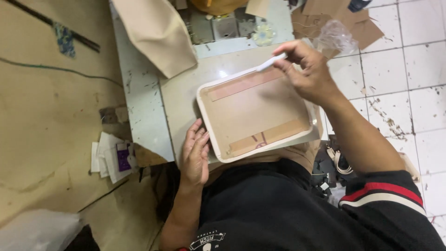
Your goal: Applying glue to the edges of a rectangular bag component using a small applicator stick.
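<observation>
Head view, looking down over a small pale work table [139, 102].

Left hand [195, 155]: lies flat, fingers together and extended, palm down. Fingertips press against the near-left edge of a rectangular tan panel [253, 111] with rounded corners and a cream-white border. Nothing is gripped; the hand only steadies the panel.

Right hand [309, 69]: fingers curled closed around a slim white tool [271, 62], pinched between thumb and forefinger. The tool's tip rests on the far edge of the panel, just left of the knuckles. Whether it is a marker or a scraper cannot be told.

The panel lies between the two hands, tilted slightly, resting on the table top. Two strips of brown tape show on its face, one along the far side near the right hand, one along the near side, closer to the left hand.

Beyond the left hand, a folded beige fabric piece [155, 32] hangs over the table. Beyond the right hand, crumpled clear plastic [335, 37] and brown cardboard scraps [357, 23]. Left of the left hand, loose paper cards [114, 158] on the floor. White tiled floor [409, 83] lies to the right of the right forearm.
</observation>
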